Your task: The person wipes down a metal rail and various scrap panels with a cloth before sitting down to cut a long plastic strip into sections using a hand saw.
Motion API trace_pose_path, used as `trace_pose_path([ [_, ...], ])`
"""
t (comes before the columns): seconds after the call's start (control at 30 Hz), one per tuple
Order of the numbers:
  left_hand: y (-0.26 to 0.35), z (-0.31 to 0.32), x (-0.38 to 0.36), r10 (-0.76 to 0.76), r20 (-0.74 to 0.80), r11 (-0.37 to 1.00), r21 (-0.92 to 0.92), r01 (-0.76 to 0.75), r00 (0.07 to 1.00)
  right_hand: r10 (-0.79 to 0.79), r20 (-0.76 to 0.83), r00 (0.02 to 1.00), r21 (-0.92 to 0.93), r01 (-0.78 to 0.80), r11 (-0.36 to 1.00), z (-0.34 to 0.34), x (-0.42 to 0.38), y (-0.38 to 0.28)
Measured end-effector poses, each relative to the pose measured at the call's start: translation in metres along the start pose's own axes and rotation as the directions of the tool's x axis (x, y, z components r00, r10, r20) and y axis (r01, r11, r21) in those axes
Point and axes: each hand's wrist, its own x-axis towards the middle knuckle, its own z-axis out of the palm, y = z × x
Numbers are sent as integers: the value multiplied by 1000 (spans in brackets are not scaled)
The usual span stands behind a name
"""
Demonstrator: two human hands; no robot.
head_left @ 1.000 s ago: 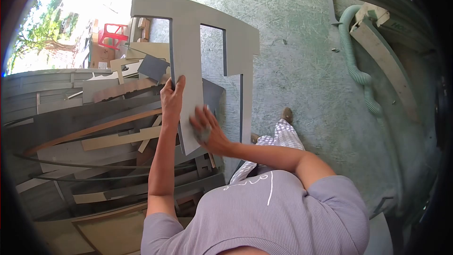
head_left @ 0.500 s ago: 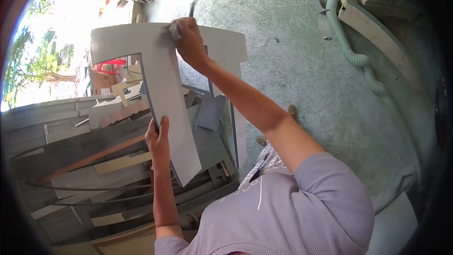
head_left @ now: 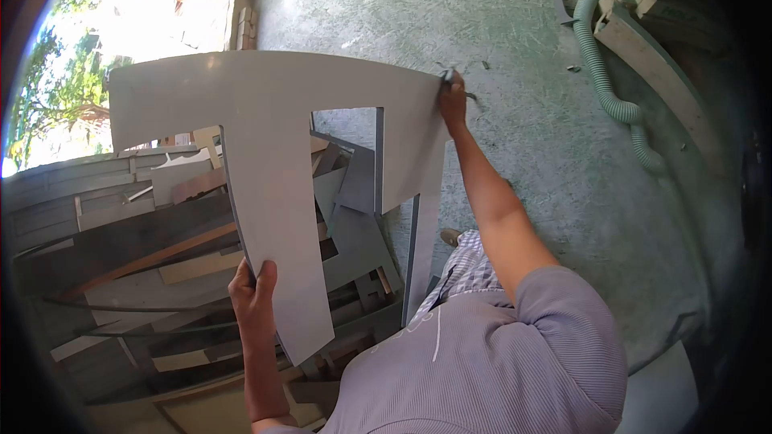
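Note:
A pale grey board (head_left: 277,185) with rectangular cut-outs and a gently curved top edge stands tilted in front of me. My left hand (head_left: 252,289) grips the long edge of its middle leg, thumb on the face and fingers behind. At the board's upper right corner is my right hand (head_left: 453,103), closed on a small grey pad (head_left: 448,76) with a dark strip sticking out past the fingers. The pad touches or nearly touches the board's edge there. Its exact kind is too small to make out.
Stacked board offcuts (head_left: 161,229) lie to the left and behind the board. A ribbed hose (head_left: 599,72) runs beside a pale machine part (head_left: 643,52) at right. Small scraps dot the green floor (head_left: 531,161). A bright opening with foliage is at upper left.
My right hand has moved right along the top edge, from the middle to the right corner. The board has shifted and turned to face me more. My left hand sits lower.

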Motion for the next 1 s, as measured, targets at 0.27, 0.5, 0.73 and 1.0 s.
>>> trace_pose_path([
  [0.27,-6,-1,4,-16,-44,999,-35,15,999,707,683,185,-427,-684,592,-55,-191,81],
  [0.5,-22,3,27,-3,-39,1000,30,4,999,428,647,632,323,-734,597,-28,-29,-148],
  [0.73,-26,20,59,-16,-38,998,-57,14,999,182,641,746,117,-329,937,-89,-155,-152],
  [1.0,-23,15,73,22,-54,991,-133,-29,998,329,677,658,42,-481,876,-20,-92,-81],
])
